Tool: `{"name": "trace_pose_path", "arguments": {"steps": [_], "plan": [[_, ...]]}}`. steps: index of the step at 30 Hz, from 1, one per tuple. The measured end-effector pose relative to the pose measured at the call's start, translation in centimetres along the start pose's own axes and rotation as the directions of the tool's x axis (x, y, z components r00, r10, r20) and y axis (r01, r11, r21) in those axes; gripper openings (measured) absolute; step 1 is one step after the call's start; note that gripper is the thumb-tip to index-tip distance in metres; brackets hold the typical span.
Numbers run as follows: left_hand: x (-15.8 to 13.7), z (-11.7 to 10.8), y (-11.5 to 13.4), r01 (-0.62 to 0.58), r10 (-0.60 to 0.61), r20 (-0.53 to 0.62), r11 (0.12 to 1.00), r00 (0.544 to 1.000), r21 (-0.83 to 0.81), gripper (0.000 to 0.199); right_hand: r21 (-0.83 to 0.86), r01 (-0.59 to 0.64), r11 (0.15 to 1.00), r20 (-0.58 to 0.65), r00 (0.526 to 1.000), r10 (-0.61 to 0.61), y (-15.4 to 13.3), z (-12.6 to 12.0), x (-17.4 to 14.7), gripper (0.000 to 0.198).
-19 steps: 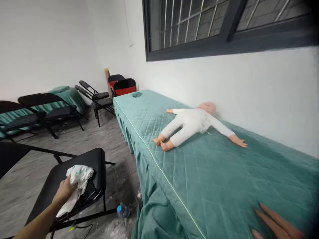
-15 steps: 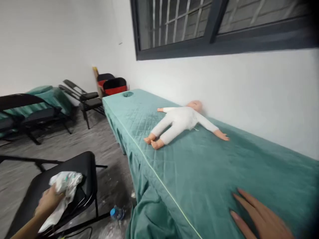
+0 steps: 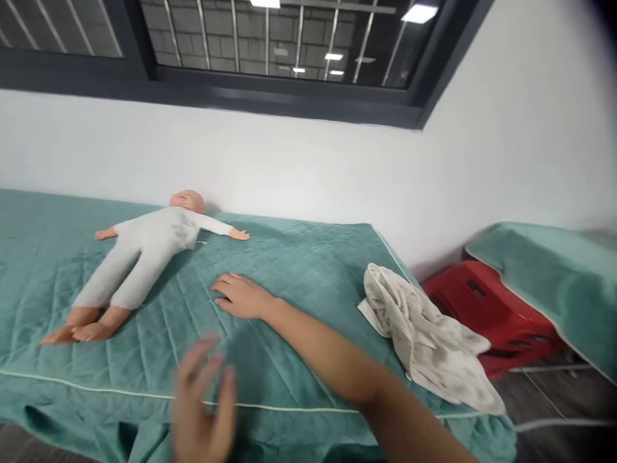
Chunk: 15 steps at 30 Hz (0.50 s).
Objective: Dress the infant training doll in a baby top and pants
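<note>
My right hand (image 3: 245,296) rests palm down on the green quilted bed cover (image 3: 308,251), its fingers stretched out and nothing held. Lower down, my left hand (image 3: 202,405) is raised in front of the bed's near edge. Motion blurs it, but its fingers are apart and it looks empty. A baby doll (image 3: 149,247) in a white long-sleeved suit lies on its back to the left of both hands, arms spread and feet bare. Off to the right, a crumpled white garment or cloth with faint print (image 3: 424,334) lies near the bed's end, by my right forearm.
A white wall (image 3: 289,167) runs along the bed's far side, below a dark-framed barred window (image 3: 289,96). Beyond the right end are a red plastic case or chair (image 3: 486,315) and another green cover (image 3: 559,270). A pale cable (image 3: 563,424) crosses at lower right.
The view has swung right, taking the chair with the white diaper-like bundle out of sight. My left hand has left that bundle and come over beside the bed. My right hand stays on the cover.
</note>
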<state>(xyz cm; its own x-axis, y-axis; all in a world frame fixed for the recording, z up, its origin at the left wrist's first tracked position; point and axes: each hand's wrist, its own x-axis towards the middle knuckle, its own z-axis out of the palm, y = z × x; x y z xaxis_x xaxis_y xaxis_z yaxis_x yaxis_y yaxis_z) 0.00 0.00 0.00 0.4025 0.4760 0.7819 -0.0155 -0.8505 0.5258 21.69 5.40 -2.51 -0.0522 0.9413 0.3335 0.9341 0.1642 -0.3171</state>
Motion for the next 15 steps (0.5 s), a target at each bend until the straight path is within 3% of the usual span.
{"name": "trace_pose_path", "arguments": {"steps": [3, 5, 7, 10, 13, 15], "plan": [[-1.0, 6.5, 5.6, -0.074, 0.185, 0.310, 0.938, 0.933, -0.338, 0.038, 0.090, -0.005, 0.996, -0.034, 0.999, 0.008, 0.9, 0.6, -0.3, 0.019], [-2.3, 9.8, 9.4, -0.085, 0.289, 0.383, 0.879, 0.877, -0.470, 0.045, 0.165, -0.025, 0.986, -0.049, 0.998, 0.034, 1.5, 0.8, -0.5, 0.016], [-3.8, 11.9, 11.8, -0.110, 0.377, 0.368, 0.810, 0.850, -0.576, 0.047, 0.244, -0.057, 0.968, -0.057, 0.996, 0.073, 1.9, 0.8, -0.5, 0.015], [-6.7, 13.7, 12.8, -0.215, 0.487, 0.238, 0.703, 0.841, -0.678, 0.047, 0.342, -0.110, 0.933, -0.048, 0.990, 0.134, 2.2, 0.8, -0.4, 0.014], [-9.7, 14.2, 13.0, -0.286, 0.525, 0.172, 0.677, 0.834, -0.678, 0.045, 0.395, -0.139, 0.908, -0.032, 0.986, 0.165, 2.3, 0.7, -0.4, 0.014], [-11.4, 13.5, 13.7, -0.264, 0.540, 0.210, 0.669, 0.815, -0.695, 0.042, 0.405, -0.144, 0.903, -0.020, 0.986, 0.167, 2.4, 0.6, -0.4, 0.014]]}}
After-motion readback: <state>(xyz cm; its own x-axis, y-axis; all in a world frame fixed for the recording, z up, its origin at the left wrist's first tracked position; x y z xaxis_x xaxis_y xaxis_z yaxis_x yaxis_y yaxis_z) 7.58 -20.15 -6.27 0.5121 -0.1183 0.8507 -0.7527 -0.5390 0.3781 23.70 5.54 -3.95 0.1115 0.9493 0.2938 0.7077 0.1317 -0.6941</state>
